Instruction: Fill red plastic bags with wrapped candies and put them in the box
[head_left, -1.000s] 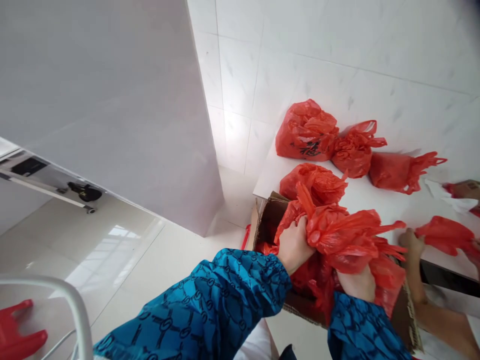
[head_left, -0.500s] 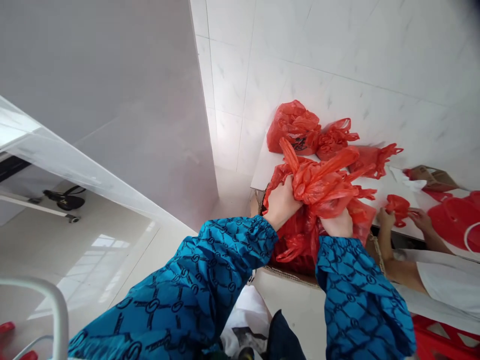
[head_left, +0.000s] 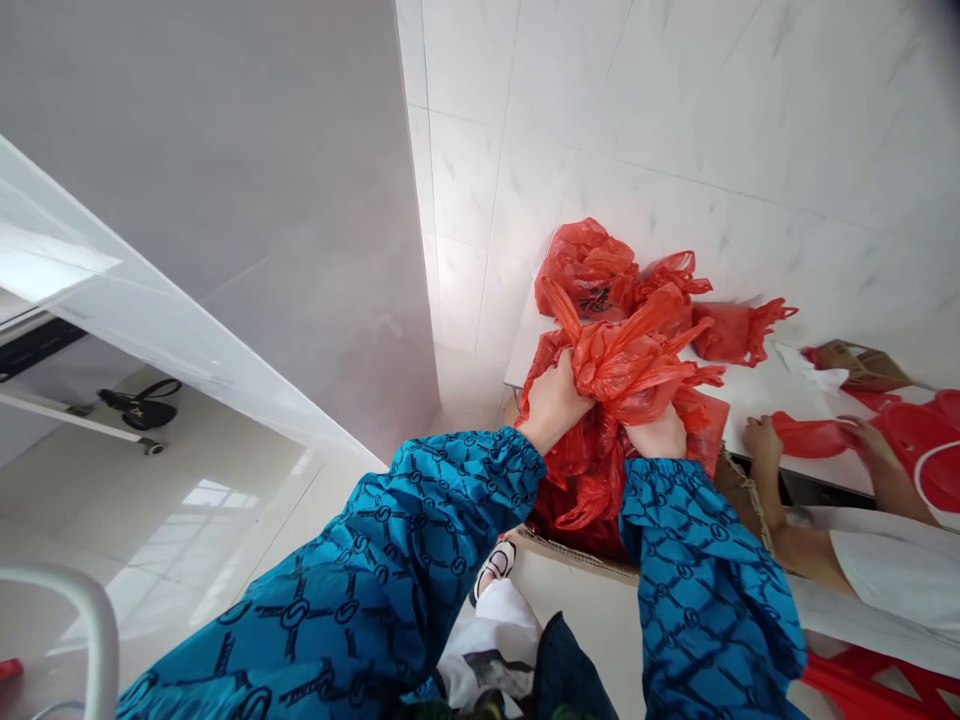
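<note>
My left hand (head_left: 556, 402) is closed around the gathered plastic of a red plastic bag (head_left: 626, 355), its fingers partly buried in the folds. On the other side, my right hand (head_left: 660, 435) is closed on the same bunch of red bags from below, with its fingertips hidden under the plastic. Beneath both hands stands a cardboard box (head_left: 581, 562) holding more red bags. Just behind, on a white table (head_left: 517, 370), rest a filled red bag with black lettering (head_left: 589, 265) and a smaller tied red bag (head_left: 731, 332).
At the right, a co-worker's hands (head_left: 765, 440) stretch a red bag (head_left: 810, 436) over the table. A small open cardboard box (head_left: 859, 365) lies near the wall. A tall grey panel (head_left: 315, 230) rises on my left.
My hands and the bunch of bags have moved slightly left and down in view. The co-worker's red bag is now pulled out wider between the hands.
</note>
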